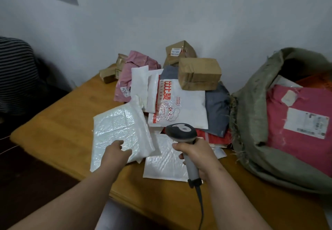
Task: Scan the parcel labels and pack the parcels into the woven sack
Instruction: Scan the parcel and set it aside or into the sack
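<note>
At far left a dark striped fabric (pixel 16 71) lies beside the orange-brown wooden surface (pixel 59 120). The left hand (pixel 116 149) rests on a flat white bubble-wrap mailer (pixel 118 130) near the surface's front edge; its fingers appear to curl over the mailer's near corner, though the grip itself is partly hidden. Behind it stands the heap of unpacked parcels: small brown taped cartons (pixel 115 71) at the back left, a pale pink plastic mailer bag (pixel 131 75), folded white padded envelopes (pixel 142 86), and a white mailer printed with red characters and a cartoon (pixel 179 104). A second white bubble mailer (pixel 163 163) lies flat under the near edge of the first one. The right hand (pixel 195 156) is wrapped around the grey handle of a corded grey handheld barcode scanner (pixel 181 132), whose dark head points toward the heap. Two brown taped cardboard boxes (pixel 199 73) sit on top of a dark grey plastic mailer (pixel 217 109). At far right the grey-green woven sack (pixel 251 104) lies open, holding a bright pink labelled parcel (pixel 298 121).
</note>
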Demonstrator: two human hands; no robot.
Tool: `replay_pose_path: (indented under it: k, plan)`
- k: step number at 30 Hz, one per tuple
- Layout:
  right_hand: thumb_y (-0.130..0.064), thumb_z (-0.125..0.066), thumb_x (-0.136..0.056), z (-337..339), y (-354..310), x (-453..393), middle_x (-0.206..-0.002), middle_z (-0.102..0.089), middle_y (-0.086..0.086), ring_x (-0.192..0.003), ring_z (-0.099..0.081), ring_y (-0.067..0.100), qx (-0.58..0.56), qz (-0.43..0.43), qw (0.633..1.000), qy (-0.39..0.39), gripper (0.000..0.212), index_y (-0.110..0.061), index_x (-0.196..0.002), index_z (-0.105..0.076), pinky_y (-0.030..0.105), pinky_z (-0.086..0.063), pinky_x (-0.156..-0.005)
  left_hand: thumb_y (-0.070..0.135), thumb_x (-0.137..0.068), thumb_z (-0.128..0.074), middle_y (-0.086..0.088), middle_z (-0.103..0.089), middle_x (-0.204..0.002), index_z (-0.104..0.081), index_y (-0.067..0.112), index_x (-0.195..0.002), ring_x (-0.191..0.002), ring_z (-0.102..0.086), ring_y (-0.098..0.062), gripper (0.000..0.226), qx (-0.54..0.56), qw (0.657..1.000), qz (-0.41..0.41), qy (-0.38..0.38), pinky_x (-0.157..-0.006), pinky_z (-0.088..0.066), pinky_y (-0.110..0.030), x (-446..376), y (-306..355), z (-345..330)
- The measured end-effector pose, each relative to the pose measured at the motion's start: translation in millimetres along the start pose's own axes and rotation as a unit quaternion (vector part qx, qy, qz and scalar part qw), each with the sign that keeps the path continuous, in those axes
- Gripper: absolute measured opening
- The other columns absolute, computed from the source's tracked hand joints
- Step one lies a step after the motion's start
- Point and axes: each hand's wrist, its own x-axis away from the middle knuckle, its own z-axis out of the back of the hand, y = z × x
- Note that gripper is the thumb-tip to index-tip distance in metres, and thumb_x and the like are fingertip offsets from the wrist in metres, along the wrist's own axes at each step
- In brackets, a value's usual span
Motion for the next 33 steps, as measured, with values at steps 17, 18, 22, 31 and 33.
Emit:
replay_pose_path:
  k: [17, 18, 22, 31, 33]
  plan:
    - [-0.019, -0.081, -0.077, -77.8, 15.8, -75.2, -0.089, -0.074, -0.002, -0.072, -0.067, 0.012, 0.024, -0.075, 0.988, -0.135, 0.024, -0.025, -0.097, -0.07, 0.021, -0.053, -0.061, 0.028, -0.094, -0.064, -0.009, -0.043, -0.152, -0.044, 0.023, -0.147, -0.129, -0.048, -0.031, 0.057, 0.028, 0.995, 0.09, -0.045, -0.09, -0.041, -0.034, -51.7, -24.8, 1.3]
    - [-0.019, -0.081, -0.077, -84.4, 16.7, -78.8, -0.09, -0.073, -0.001, -0.072, -0.067, 0.014, 0.024, -0.085, 0.986, -0.141, 0.026, -0.025, -0.1, -0.07, 0.024, -0.053, -0.062, 0.027, -0.094, -0.064, -0.009, -0.042, -0.152, -0.045, 0.023, -0.147, -0.127, -0.049, -0.03, 0.057, 0.03, 0.994, 0.095, -0.042, -0.089, -0.041, -0.034, -57.5, -27.5, 6.2]
    - [-0.018, -0.079, -0.078, -109.2, 18.7, -89.8, -0.09, -0.071, 0.003, -0.07, -0.065, 0.016, 0.027, -0.126, 0.985, -0.115, 0.022, -0.019, -0.099, -0.072, 0.028, -0.051, -0.064, 0.032, -0.096, -0.063, -0.009, -0.045, -0.15, -0.045, 0.022, -0.147, -0.109, -0.049, -0.022, 0.055, 0.036, 0.991, 0.113, -0.067, -0.087, -0.041, -0.034, -84.3, -44.3, 25.8]
    - [-0.023, -0.082, -0.063, -180.9, -24.6, -78.9, -0.074, -0.072, 0.003, -0.068, -0.066, 0.019, -0.126, -0.072, 0.982, -0.123, 0.04, -0.013, -0.1, -0.074, 0.031, -0.053, -0.061, 0.083, -0.075, -0.048, -0.004, -0.045, -0.148, -0.043, 0.027, -0.145, -0.124, -0.049, -0.035, 0.09, 0.193, 0.926, 0.226, -0.232, -0.09, -0.047, -0.054, -121.8, -33.2, 94.0]
    - [-0.016, -0.08, -0.067, -195.0, -36.9, -74.1, -0.079, -0.069, 0.01, -0.065, -0.066, 0.022, -0.2, -0.05, 0.966, -0.157, 0.038, -0.006, -0.103, -0.074, 0.031, -0.054, -0.059, 0.09, -0.063, -0.044, -0.005, -0.041, -0.153, -0.039, 0.028, -0.149, -0.135, -0.043, -0.04, 0.106, 0.224, 0.902, 0.233, -0.286, -0.09, -0.045, -0.06, -127.6, -31.1, 112.5]
